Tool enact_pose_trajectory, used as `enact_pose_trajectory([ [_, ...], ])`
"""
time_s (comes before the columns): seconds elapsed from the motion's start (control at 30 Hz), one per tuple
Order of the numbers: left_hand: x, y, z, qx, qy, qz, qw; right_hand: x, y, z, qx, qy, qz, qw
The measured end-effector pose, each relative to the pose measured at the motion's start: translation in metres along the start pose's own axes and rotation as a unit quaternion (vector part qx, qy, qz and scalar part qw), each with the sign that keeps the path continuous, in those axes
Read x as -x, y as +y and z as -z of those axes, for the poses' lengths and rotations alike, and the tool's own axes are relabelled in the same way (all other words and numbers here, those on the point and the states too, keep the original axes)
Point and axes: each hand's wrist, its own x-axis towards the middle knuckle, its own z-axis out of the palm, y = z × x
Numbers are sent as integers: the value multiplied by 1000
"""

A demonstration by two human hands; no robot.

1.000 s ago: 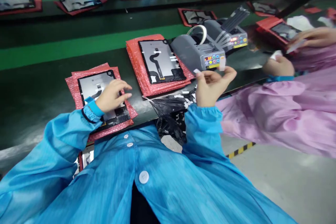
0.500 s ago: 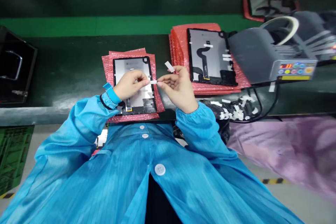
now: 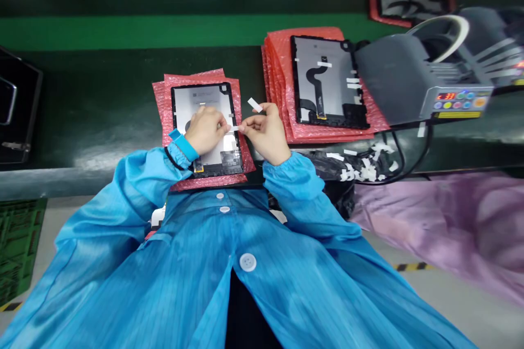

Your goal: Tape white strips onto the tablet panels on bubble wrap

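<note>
A tablet screen (image 3: pixel 215 155) lies back side up on red bubble-wrap bags (image 3: pixel 159 103), its grey back framed in black. Over its right edge, a short white tape strip (image 3: pixel 234 128) spans the gap between my hands. My left hand (image 3: pixel 206 130) is closed above the screen, thumb and forefinger at the strip's left end, and covers part of the panel. At the other end my right hand (image 3: pixel 268 135) pinches the strip. A second white tape strip (image 3: pixel 254 104) sticks up from the fingers of my right hand.
Right of my hands, another tablet screen (image 3: pixel 335 87) rests on a stack of red bubble-wrap bags (image 3: pixel 278 76). Beyond it stands a grey machine (image 3: pixel 409 79) with a lit display. White tape scraps (image 3: pixel 368 169) lie on black plastic near the bench edge. A black case (image 3: pixel 18 103) is at left.
Both hands have shifted slightly; my right hand has come a little left, closer to my left hand. The tape strip stays between them. The whole view has also moved a little.
</note>
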Motion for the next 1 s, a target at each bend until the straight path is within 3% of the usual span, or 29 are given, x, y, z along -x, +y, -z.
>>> enact_pose_trajectory([
  [0.3,-4,-3,-17,-30,21,19,999,-6,-1,-5,85,0,-32,996],
  [0.63,2,23,-2,-96,-55,84,990,-15,9,-1,105,-35,-8,994],
  [0.83,2,24,-2,-103,-39,101,989,-24,1,8,58,-106,-92,988],
  [1.0,-2,12,1,-77,-3,114,991,-20,-16,16,7,-127,-159,979],
])
